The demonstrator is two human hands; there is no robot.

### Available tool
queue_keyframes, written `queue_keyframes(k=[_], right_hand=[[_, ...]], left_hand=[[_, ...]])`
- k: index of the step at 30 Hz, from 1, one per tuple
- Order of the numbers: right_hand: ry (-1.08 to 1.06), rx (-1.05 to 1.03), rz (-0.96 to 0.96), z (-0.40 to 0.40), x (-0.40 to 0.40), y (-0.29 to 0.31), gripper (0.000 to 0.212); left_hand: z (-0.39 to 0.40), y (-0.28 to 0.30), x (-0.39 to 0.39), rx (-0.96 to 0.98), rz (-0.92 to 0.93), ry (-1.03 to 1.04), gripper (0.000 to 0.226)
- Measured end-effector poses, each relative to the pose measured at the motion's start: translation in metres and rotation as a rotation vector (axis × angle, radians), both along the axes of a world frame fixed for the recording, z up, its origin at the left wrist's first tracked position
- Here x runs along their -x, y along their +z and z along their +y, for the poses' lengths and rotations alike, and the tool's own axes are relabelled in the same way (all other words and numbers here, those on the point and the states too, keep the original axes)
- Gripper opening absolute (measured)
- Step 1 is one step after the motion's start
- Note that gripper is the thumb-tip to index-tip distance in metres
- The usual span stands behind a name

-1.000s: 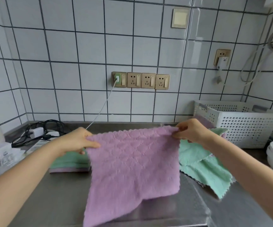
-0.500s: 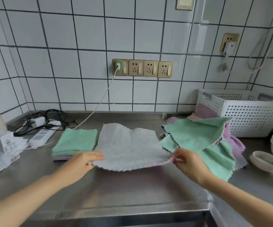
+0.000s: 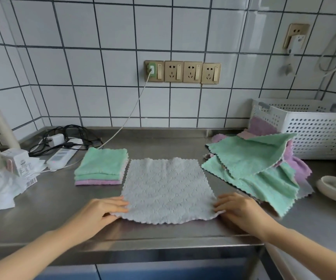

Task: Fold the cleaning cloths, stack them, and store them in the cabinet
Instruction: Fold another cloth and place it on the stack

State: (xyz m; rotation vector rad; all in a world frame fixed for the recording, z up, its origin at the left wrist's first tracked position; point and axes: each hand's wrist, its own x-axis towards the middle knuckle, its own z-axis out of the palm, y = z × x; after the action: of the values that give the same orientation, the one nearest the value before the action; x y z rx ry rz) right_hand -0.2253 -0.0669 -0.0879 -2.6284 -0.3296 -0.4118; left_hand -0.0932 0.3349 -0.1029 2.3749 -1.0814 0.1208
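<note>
- Now, at 9 o'clock, the folded stack (image 3: 101,167) of green and purple cloths sits on the bench (image 3: 42,209).
- Left hand (image 3: 102,211) pinches the grey cloth (image 3: 168,188) at its near-left corner.
- That cloth lies flat, stretching toward 12 o'clock from both hands, equally near each.
- Right hand (image 3: 241,210) pinches the near-right corner.
- Unfolded cloths (image 3: 254,168) are heaped at 2 o'clock, by the white basket (image 3: 314,130).
</note>
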Motion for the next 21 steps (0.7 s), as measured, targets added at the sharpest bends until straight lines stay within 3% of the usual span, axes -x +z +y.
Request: queue_keyframes(k=[4,6,10,14,17,21], right_hand=[[-0.069,-0.292,0.186,-0.005,0.031,0.015,0.009],[-0.03,-0.49,0.241,-0.003,0.043,0.027,0.024],[-0.027,-0.75,0.269,0.004,0.031,0.043,0.025],[-0.276,-0.95,0.377,0.011,-0.02,0.036,0.025],[-0.39,-0.926,0.397,0.017,-0.055,0.025,0.017],[-0.501,-1.029,0.473,0.011,-0.079,0.006,0.023]], left_hand=[[0.015,0.027,0.028,0.053,0.349,-0.012,0.017],[0.02,0.044,0.035,0.089,0.457,-0.025,0.019],[0.012,0.054,0.025,0.358,0.583,0.115,0.015],[-0.021,0.038,-0.006,0.389,0.538,0.383,0.015],[-0.044,0.033,-0.026,0.386,0.41,0.497,0.028],[-0.06,0.023,-0.037,0.314,0.296,0.587,0.047]])
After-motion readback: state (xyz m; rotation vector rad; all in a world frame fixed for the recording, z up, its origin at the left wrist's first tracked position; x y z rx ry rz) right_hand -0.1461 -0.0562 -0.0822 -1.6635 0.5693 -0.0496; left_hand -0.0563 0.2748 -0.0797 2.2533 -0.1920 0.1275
